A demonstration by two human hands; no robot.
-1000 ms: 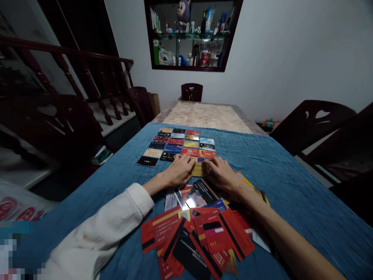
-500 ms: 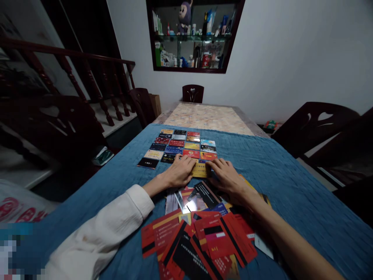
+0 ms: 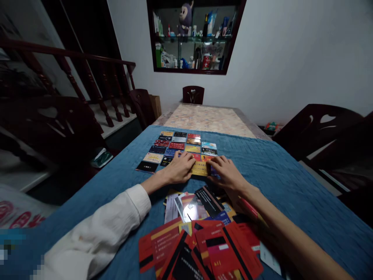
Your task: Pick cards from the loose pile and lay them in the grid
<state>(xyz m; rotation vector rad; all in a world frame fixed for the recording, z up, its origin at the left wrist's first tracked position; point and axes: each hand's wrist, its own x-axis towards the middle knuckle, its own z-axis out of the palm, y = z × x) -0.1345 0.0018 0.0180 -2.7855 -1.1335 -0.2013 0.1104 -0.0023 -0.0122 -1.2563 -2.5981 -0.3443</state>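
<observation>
A gold bank card lies just before the grid of cards, between my two hands. My left hand has its fingers curled on the card's left edge. My right hand is bent over the right end, and a blue card shows between its fingers and thumb, partly hidden. Beyond them, several cards lie face up in neat columns, among them a black card and a cream card. Closer to me is a loose heap of overlapping cards, with a red card and a black card on top.
A blue cloth covers the near table; a patterned tabletop shows beyond it. Dark wooden chairs stand around, one at the far end and one at the right. A white card lies under my right forearm.
The blue card, earlier showing behind the gold card's far edge, now shows at its right under my right hand. Both hands stay close to the same place; the view has tilted slightly.
</observation>
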